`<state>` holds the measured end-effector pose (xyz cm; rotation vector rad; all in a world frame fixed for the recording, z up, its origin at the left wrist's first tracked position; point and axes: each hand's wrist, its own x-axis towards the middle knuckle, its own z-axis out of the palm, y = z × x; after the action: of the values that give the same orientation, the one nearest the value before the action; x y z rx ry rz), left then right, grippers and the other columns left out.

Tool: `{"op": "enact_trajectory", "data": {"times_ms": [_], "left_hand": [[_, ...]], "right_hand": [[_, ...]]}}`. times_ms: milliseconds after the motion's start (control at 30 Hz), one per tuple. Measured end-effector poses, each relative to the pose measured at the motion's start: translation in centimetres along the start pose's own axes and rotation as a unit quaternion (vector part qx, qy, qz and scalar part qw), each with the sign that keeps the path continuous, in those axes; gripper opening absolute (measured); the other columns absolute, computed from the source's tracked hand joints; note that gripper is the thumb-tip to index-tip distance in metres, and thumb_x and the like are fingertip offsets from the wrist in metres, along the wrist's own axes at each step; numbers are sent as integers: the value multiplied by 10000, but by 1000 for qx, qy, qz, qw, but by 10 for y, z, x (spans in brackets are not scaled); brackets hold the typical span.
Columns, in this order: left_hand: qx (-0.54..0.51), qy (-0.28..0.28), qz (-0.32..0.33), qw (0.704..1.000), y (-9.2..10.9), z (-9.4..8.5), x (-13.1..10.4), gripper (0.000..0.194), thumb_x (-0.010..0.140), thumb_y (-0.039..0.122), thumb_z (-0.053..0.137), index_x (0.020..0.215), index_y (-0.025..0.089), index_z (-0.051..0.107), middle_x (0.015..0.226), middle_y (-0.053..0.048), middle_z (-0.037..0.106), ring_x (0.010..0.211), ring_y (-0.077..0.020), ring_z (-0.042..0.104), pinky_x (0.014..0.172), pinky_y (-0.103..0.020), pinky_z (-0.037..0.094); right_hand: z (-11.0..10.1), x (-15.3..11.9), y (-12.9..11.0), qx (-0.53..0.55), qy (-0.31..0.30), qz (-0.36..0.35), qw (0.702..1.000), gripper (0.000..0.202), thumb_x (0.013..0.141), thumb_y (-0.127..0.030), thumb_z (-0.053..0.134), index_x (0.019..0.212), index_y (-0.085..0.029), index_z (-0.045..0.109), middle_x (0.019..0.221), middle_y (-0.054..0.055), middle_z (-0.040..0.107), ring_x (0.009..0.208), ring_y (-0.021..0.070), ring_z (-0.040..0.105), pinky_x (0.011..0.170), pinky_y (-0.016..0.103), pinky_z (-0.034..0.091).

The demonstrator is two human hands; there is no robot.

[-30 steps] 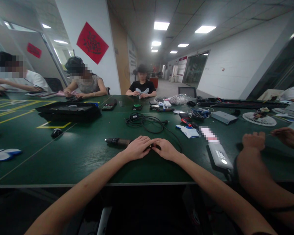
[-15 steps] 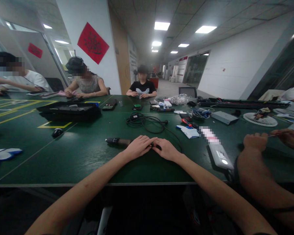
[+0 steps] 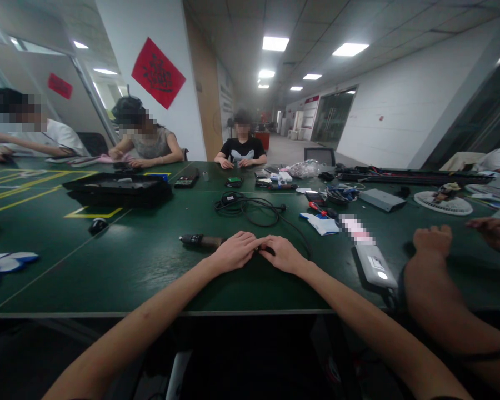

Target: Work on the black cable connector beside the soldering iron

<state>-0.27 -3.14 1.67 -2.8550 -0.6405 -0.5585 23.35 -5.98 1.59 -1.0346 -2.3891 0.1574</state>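
A corded electric screwdriver [image 3: 211, 242] lies across the dark green table in front of me, its black tip pointing left. My left hand [image 3: 237, 250] is closed over the body of the screwdriver and hides its middle. Around its right end my right hand [image 3: 281, 254] is curled, with a small dark part showing between the two hands. The fingertips of both hands meet there. A black cable [image 3: 258, 211] lies coiled beyond my hands and runs back down toward my right hand.
A blue-and-white glove [image 3: 323, 224], a red-handled tool [image 3: 316, 207] and a white power strip [image 3: 374, 266] lie to the right. At left are a black tray [image 3: 119, 191] and a black mouse-like object [image 3: 97, 225]. A co-worker's arm [image 3: 435, 294] rests close on the right.
My hands stay on the screwdriver, with only a slight shift of the left fingers. The right co-worker's hands have moved apart. The person opposite has lowered their hands.
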Motion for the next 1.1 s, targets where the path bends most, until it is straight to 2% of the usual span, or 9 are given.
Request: {"op": "enact_trajectory", "data": {"times_ms": [133, 300, 433, 600, 733, 900, 1100], "left_hand": [[-12, 16, -16, 1000, 0, -1, 0, 627, 1028, 263, 483, 1606, 231, 240, 1196, -84, 626, 1139, -235, 574, 998, -398, 463], [-6, 5, -2, 1000, 0, -1, -1, 644, 1017, 218, 477, 1613, 223, 234, 1210, -98, 626, 1148, -238, 573, 1009, -399, 457], [-10, 14, -21, 1000, 0, 0, -1, 679, 1025, 274, 505, 1625, 222, 190, 1205, -87, 627, 1148, -234, 574, 1017, -400, 456], [-8, 6, -7, 1000, -1, 0, -1, 654, 1013, 223, 492, 1613, 224, 233, 1199, -92, 635, 1137, -233, 585, 1003, -393, 459], [-26, 25, -29, 999, -1, 1, -1, 666, 1020, 279, 501, 1617, 227, 210, 1200, -85, 633, 1140, -235, 589, 1002, -400, 461], [-10, 3, -11, 1000, 0, 1, -1, 660, 1003, 216, 486, 1613, 220, 232, 1219, -101, 627, 1161, -251, 572, 1020, -412, 443], [-12, 20, -29, 999, 0, 1, 0, 667, 1021, 273, 494, 1620, 228, 203, 1208, -91, 625, 1163, -251, 571, 1017, -415, 447]], "right_hand": [[0, 0, 1, 0, -7, -6, 1000, 36, 961, -219, 671, 973, -186, 672, 1048, 82, 702, 976, 220, 660, 908, 359, 522], [1, 1, 1, -7, -2, -3, 1000, 44, 964, -216, 666, 995, -186, 674, 1075, 83, 700, 988, 219, 659, 922, 360, 517], [1, 1, 1, -11, -9, -3, 1000, 26, 959, -211, 668, 955, -185, 664, 1038, 79, 700, 957, 216, 659, 886, 347, 521], [1, 1, 1, -6, -2, -6, 1000, 25, 954, -206, 674, 972, -188, 671, 1077, 82, 701, 988, 220, 661, 925, 358, 517], [1, 2, 1, -8, -9, -3, 1000, 37, 961, -220, 668, 946, -187, 661, 1029, 77, 700, 948, 217, 661, 881, 346, 522], [1, 1, 1, -7, -2, -6, 1000, 42, 964, -233, 670, 968, -191, 669, 1079, 83, 700, 994, 221, 659, 923, 355, 516], [1, 1, 0, -6, -5, -4, 1000, 30, 958, -216, 670, 950, -189, 658, 1026, 74, 697, 955, 217, 658, 883, 347, 520]]}}
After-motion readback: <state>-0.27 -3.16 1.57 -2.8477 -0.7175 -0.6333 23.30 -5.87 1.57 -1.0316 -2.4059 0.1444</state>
